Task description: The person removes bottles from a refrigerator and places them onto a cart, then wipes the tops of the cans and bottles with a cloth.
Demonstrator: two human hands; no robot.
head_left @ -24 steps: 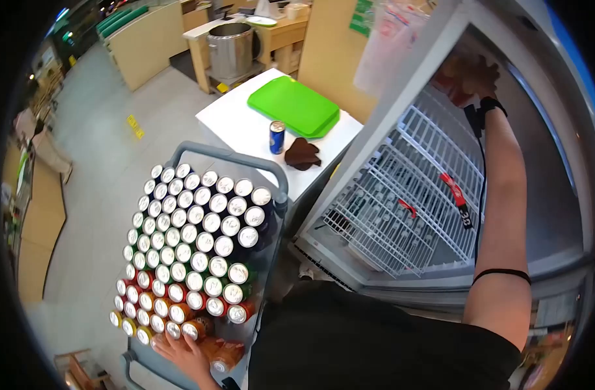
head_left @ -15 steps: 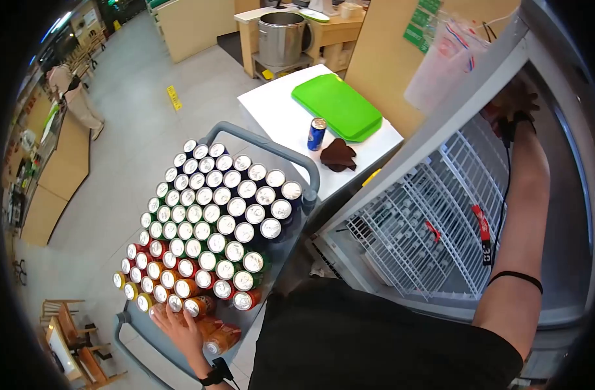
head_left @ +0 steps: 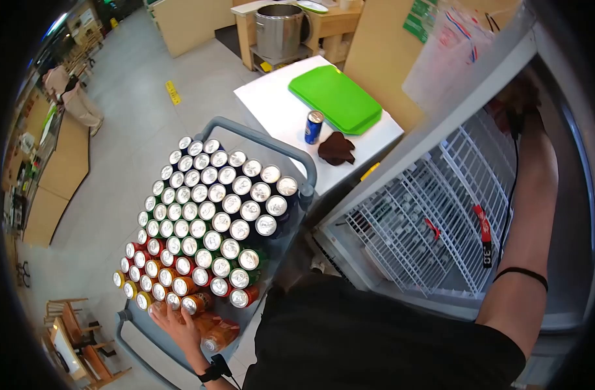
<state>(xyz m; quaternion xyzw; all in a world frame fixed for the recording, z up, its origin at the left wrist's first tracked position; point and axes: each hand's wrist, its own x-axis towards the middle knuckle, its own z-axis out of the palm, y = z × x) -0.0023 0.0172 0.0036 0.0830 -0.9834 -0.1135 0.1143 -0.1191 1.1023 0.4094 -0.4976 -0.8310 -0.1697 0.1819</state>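
My left hand lies over the near edge of the cart, fingers spread. Its fingertips are right at the front row of orange cans. Beside it, bottles of orange drink lie on their sides. Rows of upright cans with silver tops fill the grey cart: dark blue at the far end, then green, red, orange and yellow. My right hand reaches into the dark upper part of an upright cooler. Shadow hides its fingers. White wire racks hang below that arm.
Right beyond the cart, a white-topped surface holds a green lid, a blue can and a brown cloth. A steel pot stands behind. Far left, a person is at a counter.
The view has shifted slightly. My right arm has moved a little to the right inside the cooler, and its hand is now harder to see. My left hand stays by the orange cans.
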